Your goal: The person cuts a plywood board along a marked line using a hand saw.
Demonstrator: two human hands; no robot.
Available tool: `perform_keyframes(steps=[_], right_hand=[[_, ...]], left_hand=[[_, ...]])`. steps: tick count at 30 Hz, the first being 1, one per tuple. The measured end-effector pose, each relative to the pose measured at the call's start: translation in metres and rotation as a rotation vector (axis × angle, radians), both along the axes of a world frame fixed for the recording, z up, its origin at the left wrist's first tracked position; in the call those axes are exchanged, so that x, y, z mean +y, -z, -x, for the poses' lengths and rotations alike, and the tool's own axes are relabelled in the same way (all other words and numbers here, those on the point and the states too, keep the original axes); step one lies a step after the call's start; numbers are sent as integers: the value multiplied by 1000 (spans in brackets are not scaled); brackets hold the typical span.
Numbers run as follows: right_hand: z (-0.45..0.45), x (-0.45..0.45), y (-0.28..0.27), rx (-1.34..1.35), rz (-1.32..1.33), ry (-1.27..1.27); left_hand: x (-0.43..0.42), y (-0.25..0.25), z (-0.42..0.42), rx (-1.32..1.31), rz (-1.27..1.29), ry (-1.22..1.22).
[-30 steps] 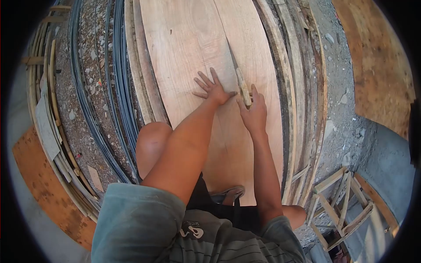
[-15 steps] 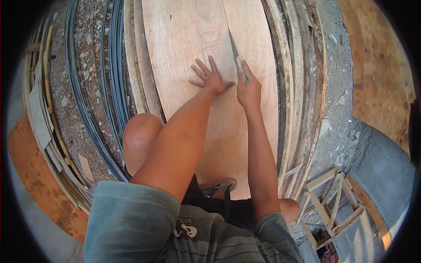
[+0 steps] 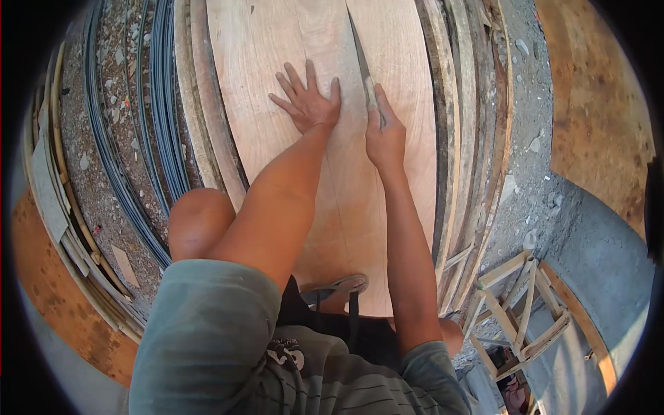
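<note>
A pale plywood sheet (image 3: 266,41) lies lengthwise in front of me, with a long thin cut line running along it. My right hand (image 3: 386,138) is closed around the handle of a handsaw (image 3: 360,55). The narrow dark blade points away from me and meets the plywood along the line. Part of the handle is hidden by my fingers. My left hand (image 3: 311,107) lies flat on the sheet, left of the saw, fingers spread and holding nothing. Pale dust shows between the hand and the blade.
Long timber planks (image 3: 453,138) run beside the sheet. Steel bars (image 3: 166,104) lie on stony ground at left. A wooden frame (image 3: 522,311) stands at lower right, below a stained plywood board (image 3: 595,111). My sandalled foot (image 3: 339,290) rests on the sheet.
My left hand has shifted up and left on the sheet, its thumb now pointing forward. More of the saw blade shows above the plywood. The view has shifted slightly.
</note>
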State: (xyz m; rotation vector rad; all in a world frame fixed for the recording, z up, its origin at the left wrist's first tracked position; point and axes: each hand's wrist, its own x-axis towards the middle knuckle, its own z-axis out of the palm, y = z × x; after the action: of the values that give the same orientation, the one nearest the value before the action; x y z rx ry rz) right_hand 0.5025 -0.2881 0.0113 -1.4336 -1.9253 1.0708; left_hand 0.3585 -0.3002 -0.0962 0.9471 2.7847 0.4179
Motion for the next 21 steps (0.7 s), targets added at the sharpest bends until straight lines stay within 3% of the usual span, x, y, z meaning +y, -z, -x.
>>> perform_keyframes(steps=[1,4,6,11,15,21], right_hand=[[1,-1,-19,-1,239,38],[3,-1,-6,15,45,2],[3,1,-10,-38,113,3],[5,1,-57,-153,203,3],[-43,-61,-130,-361,381,37],[-73,-95,-144,-334,220,1]], left_hand=[[-13,4,-7,44,-11,1],[-11,11,-5,48,0,-8],[-13,9,-4,23,-1,-12],[-12,14,-2,17,-22,-12],[-12,14,-6,17,-20,-11],[-12,17,-6,40,-4,-8]])
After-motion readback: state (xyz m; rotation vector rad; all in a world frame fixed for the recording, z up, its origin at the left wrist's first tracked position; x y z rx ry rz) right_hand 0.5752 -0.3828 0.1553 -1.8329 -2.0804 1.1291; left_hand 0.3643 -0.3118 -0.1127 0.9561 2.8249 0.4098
